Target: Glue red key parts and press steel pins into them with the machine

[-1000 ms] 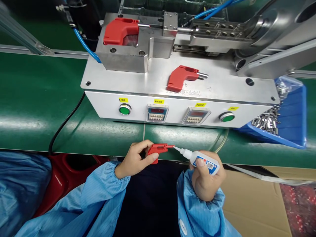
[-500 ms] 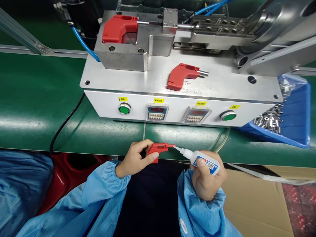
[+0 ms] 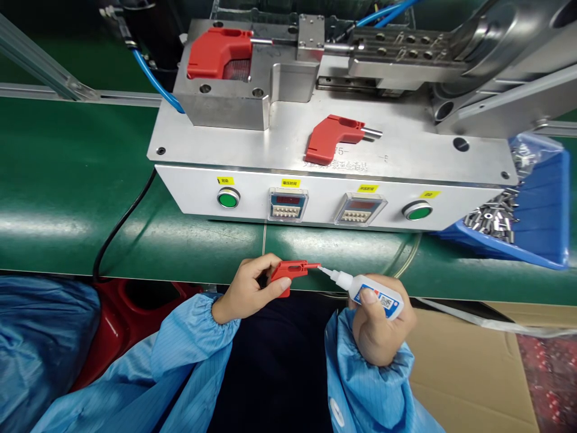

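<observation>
My left hand [image 3: 247, 291] pinches a small red plastic part [image 3: 288, 273] just below the front edge of the green belt. My right hand [image 3: 377, 328] is closed round a small white glue bottle [image 3: 370, 294], whose thin nozzle tip touches the right end of that red part. A second red part [image 3: 332, 139] with a metal pin in it lies on the grey top plate of the press machine [image 3: 279, 132]. A third red part [image 3: 219, 54] sits in the machine's steel fixture at the back left.
The machine's white front panel [image 3: 315, 201] carries two green buttons and two timers. A blue bin [image 3: 534, 207] with several metal pins stands at the right. A black cable [image 3: 119, 228] crosses the green belt [image 3: 67, 180]. A cardboard box [image 3: 464, 373] sits at the lower right.
Almost nothing: both hands hold their places with the nozzle at the red part's end. The view has shifted very slightly.
</observation>
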Demonstrator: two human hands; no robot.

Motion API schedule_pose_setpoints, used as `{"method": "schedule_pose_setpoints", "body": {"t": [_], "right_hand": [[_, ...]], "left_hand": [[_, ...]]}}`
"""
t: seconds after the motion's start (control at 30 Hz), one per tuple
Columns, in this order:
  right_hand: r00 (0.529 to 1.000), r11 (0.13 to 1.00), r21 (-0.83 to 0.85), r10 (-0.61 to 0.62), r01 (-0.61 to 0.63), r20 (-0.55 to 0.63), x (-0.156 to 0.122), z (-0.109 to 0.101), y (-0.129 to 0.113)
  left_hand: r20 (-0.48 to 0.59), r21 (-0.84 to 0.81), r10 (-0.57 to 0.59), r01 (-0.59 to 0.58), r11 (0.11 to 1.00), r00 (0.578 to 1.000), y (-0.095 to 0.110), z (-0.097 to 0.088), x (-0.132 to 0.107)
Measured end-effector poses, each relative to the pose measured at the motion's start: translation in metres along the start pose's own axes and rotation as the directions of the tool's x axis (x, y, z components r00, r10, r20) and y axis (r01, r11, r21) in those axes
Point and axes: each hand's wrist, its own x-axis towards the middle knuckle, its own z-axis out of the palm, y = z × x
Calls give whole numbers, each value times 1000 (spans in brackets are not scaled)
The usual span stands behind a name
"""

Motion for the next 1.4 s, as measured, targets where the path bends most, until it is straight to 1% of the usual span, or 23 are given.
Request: {"method": "schedule_pose_setpoints", "body": {"t": [0.23,0.37,0.57,0.63,0.77,0.87,0.93,1.0,1.1,1.17,1.23,1.33,1.4], "right_hand": [[1000,1000,22,-6,5,16,-1,-1,1],[1000,1000,-3,-10,10,26,-1,-2,4],[999,1000,3,-29,29,39,-2,-2,4],[999,999,22,-25,24,28,0,-1,3],[1000,994,110,5,-7,15,6,-4,0],[992,988,131,74,-87,97,12,-12,-2],[976,983,110,125,-146,180,15,-19,-4],[952,982,76,149,-175,266,17,-26,-7],[929,993,18,105,-119,355,20,-29,-9],[927,998,-56,56,-38,370,21,-28,-6],[932,986,-165,26,36,362,21,-24,-1],[938,947,-302,2,109,347,15,-21,5],[940,921,-360,-19,149,341,10,-25,2]], "left_hand": [[0,-24,37,-37,999,999,1,0,1],[8,-27,40,-40,999,999,0,0,0],[11,-27,35,-34,999,999,-1,0,0],[10,-29,32,-32,999,999,0,0,0],[3,-24,22,-22,999,1000,0,1,1],[2,-8,1,-1,1000,1000,-1,0,0],[4,17,-29,29,999,1000,-1,-2,-2],[4,51,-70,70,996,998,-2,-7,-5],[-32,75,-138,140,987,990,-10,-19,-6],[-68,63,-177,181,982,982,-18,-28,-5],[-97,50,-200,205,977,975,-24,-33,-3],[-68,64,-209,214,975,975,-26,-33,-2],[-65,72,-210,214,974,976,-22,-29,-4]]}}
